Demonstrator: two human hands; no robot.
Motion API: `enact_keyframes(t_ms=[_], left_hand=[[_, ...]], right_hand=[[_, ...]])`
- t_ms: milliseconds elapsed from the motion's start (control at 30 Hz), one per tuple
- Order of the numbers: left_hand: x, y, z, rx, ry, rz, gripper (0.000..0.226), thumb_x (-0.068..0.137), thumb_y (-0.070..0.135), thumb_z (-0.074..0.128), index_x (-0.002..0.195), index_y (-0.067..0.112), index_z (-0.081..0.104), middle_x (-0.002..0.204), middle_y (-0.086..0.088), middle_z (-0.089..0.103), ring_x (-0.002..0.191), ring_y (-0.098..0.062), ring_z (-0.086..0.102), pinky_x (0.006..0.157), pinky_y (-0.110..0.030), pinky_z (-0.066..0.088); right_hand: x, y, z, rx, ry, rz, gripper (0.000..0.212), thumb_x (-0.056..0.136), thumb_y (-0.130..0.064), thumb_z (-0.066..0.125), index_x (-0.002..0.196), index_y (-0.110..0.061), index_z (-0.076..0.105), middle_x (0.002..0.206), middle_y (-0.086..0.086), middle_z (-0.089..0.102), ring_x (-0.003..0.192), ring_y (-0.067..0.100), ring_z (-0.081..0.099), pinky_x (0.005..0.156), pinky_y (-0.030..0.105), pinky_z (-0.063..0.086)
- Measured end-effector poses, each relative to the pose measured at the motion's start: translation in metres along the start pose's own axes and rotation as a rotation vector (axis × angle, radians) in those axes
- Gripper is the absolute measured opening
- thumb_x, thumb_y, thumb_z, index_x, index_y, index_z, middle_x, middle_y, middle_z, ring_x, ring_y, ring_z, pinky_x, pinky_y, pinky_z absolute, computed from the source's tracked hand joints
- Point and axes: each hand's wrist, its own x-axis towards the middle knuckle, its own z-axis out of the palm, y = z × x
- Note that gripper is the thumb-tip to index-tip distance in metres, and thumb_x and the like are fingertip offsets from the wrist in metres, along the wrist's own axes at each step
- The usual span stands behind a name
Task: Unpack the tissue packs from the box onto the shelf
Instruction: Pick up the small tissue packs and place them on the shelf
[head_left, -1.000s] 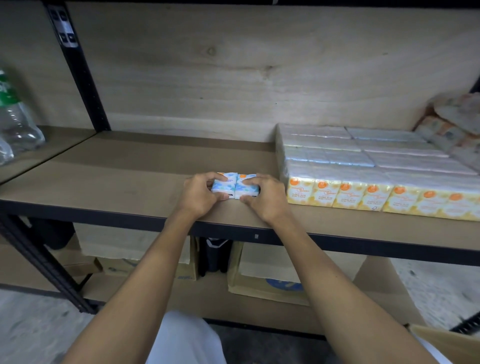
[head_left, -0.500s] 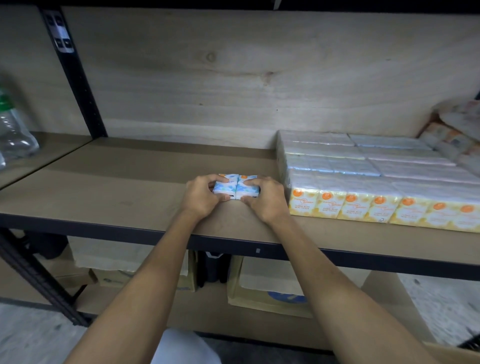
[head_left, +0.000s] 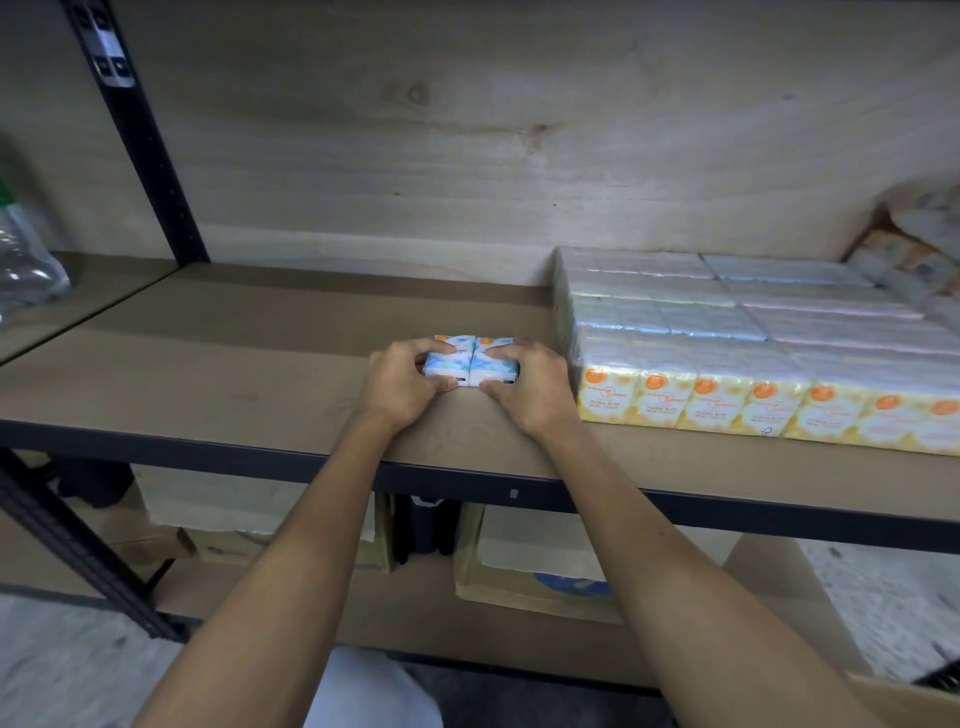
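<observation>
While resting on the shelf (head_left: 208, 374), two blue tissue packs (head_left: 470, 361) sit gripped between left hand (head_left: 402, 387) and right hand (head_left: 530, 387).

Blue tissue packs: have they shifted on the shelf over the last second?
No. The blue tissue packs, held by the left hand and right hand, keep the same gap to the yellow packs beside them.

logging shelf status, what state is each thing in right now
blue tissue packs: two side by side on the shelf, held
left hand: grips the left pack
right hand: grips the right pack
yellow tissue packs: packed in rows at right
</observation>
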Motion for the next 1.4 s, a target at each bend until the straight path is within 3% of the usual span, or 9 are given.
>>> enact_keyframes(t_ms=[533, 767, 1067, 1267, 1400], left_hand=[[-0.002, 0.001, -0.001, 0.002, 0.004, -0.003, 0.044, 0.07, 0.019, 0.084, 0.111, 0.024, 0.071, 0.113, -0.002, 0.07, 0.096, -0.011, 0.066, 0.089, -0.023, 0.05], [-0.004, 0.004, -0.001, -0.023, -0.012, -0.012, 0.047, 0.068, 0.019, 0.084, 0.112, 0.026, 0.069, 0.111, -0.001, 0.071, 0.096, -0.011, 0.066, 0.091, -0.027, 0.052], [-0.023, 0.011, -0.005, -0.026, 0.024, -0.042, 0.045, 0.076, 0.024, 0.078, 0.119, 0.03, 0.065, 0.113, 0.002, 0.069, 0.098, -0.012, 0.064, 0.09, -0.026, 0.05], [-0.054, 0.022, -0.01, 0.04, 0.045, -0.042, 0.038, 0.082, 0.027, 0.072, 0.119, 0.028, 0.066, 0.127, 0.0, 0.061, 0.114, -0.014, 0.056, 0.089, -0.015, 0.036], [-0.081, 0.028, -0.012, 0.068, 0.027, -0.004, 0.037, 0.085, 0.028, 0.07, 0.121, 0.027, 0.065, 0.133, 0.001, 0.058, 0.123, -0.014, 0.051, 0.095, -0.013, 0.031]], right_hand=[[0.001, 0.003, 0.002, 0.017, 0.007, -0.005, 0.047, 0.079, -0.024, 0.074, 0.125, -0.017, 0.062, 0.133, 0.006, 0.053, 0.12, 0.018, 0.049, 0.102, 0.019, 0.032], [-0.001, 0.002, 0.003, 0.051, 0.031, 0.005, 0.053, 0.075, -0.026, 0.076, 0.126, -0.02, 0.061, 0.137, 0.007, 0.052, 0.123, 0.019, 0.048, 0.107, 0.026, 0.035], [-0.019, -0.006, -0.008, 0.068, 0.035, 0.012, 0.049, 0.079, -0.022, 0.072, 0.126, -0.016, 0.061, 0.133, 0.007, 0.054, 0.12, 0.021, 0.051, 0.106, 0.025, 0.035], [-0.045, -0.013, -0.012, 0.054, -0.01, 0.012, 0.043, 0.081, -0.023, 0.066, 0.124, -0.017, 0.063, 0.142, 0.007, 0.049, 0.13, 0.02, 0.045, 0.111, 0.031, 0.033], [-0.072, -0.016, -0.019, 0.045, -0.032, -0.024, 0.041, 0.084, -0.022, 0.064, 0.125, -0.016, 0.062, 0.14, 0.007, 0.051, 0.131, 0.018, 0.043, 0.112, 0.027, 0.03]])
